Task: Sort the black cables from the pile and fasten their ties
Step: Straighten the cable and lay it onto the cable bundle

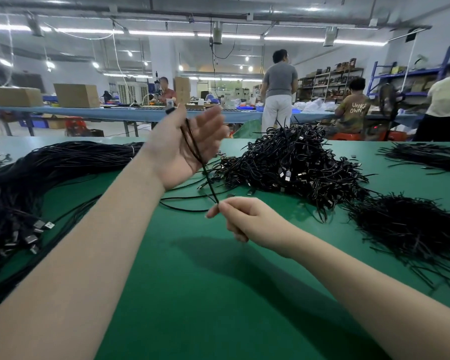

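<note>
A green work table point(218, 294) fills the lower view, with black cables heaped on it in several groups. There are no bins on this table; the cables lie straight on its surface. At the left, a long bundle of straight cables point(50, 172) stretches across the table, bound by a pale tie near its far end, with silver connector ends showing at its near end. In the middle, farther back, a tangled pile of coiled cables point(291, 162) rises highest. At the right, a heap of thin black ties point(411, 229) lies near the edge, and another loose spread of black strands point(426, 155) sits behind it.

The left hand point(185, 149) is raised above the table, palm turned up and toward the viewer, fingers spread and mostly open. A single black cable point(192, 144), folded into a few strands, runs across the palm, and the thumb appears to press it near the top. The cable slants down from the palm to the right hand point(244, 219), which is lower and nearer, curled almost closed, pinching the cable between thumb and forefinger. A slack loop trails onto the table below.

Beyond, cardboard boxes point(76, 96) sit on a long blue bench point(115, 113), their contents unseen. Several people work near shelving point(327, 84).
</note>
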Available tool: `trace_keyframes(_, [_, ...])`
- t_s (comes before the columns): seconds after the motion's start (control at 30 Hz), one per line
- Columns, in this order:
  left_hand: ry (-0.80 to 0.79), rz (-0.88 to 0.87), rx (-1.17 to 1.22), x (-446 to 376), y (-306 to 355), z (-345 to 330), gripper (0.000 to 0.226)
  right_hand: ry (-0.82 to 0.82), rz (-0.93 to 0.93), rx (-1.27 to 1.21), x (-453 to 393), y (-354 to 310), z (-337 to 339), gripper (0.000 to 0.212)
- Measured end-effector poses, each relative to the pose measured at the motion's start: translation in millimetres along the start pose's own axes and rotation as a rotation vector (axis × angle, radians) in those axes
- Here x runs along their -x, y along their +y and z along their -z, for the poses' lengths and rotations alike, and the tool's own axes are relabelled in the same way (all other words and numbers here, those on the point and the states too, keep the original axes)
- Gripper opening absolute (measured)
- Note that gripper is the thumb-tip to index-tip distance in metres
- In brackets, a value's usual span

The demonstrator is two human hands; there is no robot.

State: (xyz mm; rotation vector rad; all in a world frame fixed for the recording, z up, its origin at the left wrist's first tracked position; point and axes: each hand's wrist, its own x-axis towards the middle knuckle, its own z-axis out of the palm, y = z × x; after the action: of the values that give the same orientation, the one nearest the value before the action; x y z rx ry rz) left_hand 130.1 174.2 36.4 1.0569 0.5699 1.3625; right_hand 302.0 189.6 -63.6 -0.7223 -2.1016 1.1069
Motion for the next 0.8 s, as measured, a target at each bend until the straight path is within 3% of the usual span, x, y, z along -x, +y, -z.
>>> trace_keyframes(0.07, [-0.147,0.115,-0.101,10.0,9.9,1.5,0.062,0.107,-0.094,0.128,0.9,4.2,11.7,0.032])
trace_keyframes(0.13, [-0.231,0.335,-0.452,14.4,6.0,-0.6,0.064,0.305,-0.099,0.181,0.2,3.2,26.2,0.035])
trace_keyframes(0.2, [-0.242,0.570,-0.802,11.9,-11.2,-5.4,0.072,0.446,-0.017,0.206,-3.5,-4.4,35.2,0.039])
trace_keyframes(0.27, [-0.153,0.605,-0.896,5.5,-30.9,-12.5,0.071,0.462,0.064,0.222,-7.9,-15.3,31.9,0.037])
trace_keyframes(0.4, [0.209,0.143,-0.506,-11.2,-31.8,-10.4,0.058,0.287,0.069,-0.021,-10.3,-19.9,14.0,0.028])
trace_keyframes(0.5, [0.119,-0.046,-0.125,-8.5,-9.6,-6.4,0.061,0.048,-0.075,-0.040,-3.5,-2.5,11.0,0.030])
trace_keyframes(0.6, [-0.056,0.034,-0.104,4.2,3.6,-4.0,0.060,0.070,-0.295,0.001,-0.6,8.7,22.2,0.030])
trace_keyframes(0.67, [-0.183,0.211,-0.316,8.1,1.8,-4.2,0.057,0.240,-0.333,0.106,-1.4,8.3,33.9,0.033])
trace_keyframes(0.73, [-0.241,0.457,-0.696,7.0,-10.9,-6.3,0.062,0.446,-0.238,0.195,-4.1,0.9,44.2,0.036])
trace_keyframes(0.8, [-0.172,0.597,-0.978,0.1,-29.0,-10.2,0.075,0.545,-0.078,0.245,-7.6,-14.0,45.2,0.036])
